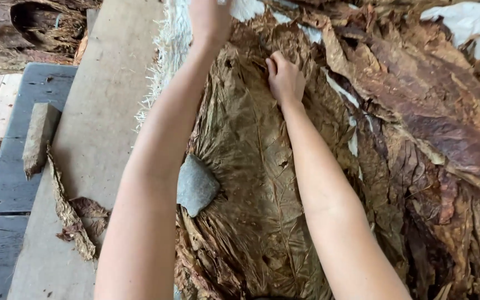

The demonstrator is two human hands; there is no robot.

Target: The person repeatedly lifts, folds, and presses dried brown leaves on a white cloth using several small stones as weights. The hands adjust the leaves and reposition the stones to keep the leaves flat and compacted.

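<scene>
We see both hands stretched forward over a big dried brown leaf [251, 166] spread flat on a pile of darker leaves [429, 139] on the desk [84, 166]. The right hand [284, 78] presses its curled fingers on the leaf's upper edge. The left hand [209, 19] is partly cut off, so we cannot tell its grip. A grey stone [195, 186] rests on the leaf's left side.
</scene>
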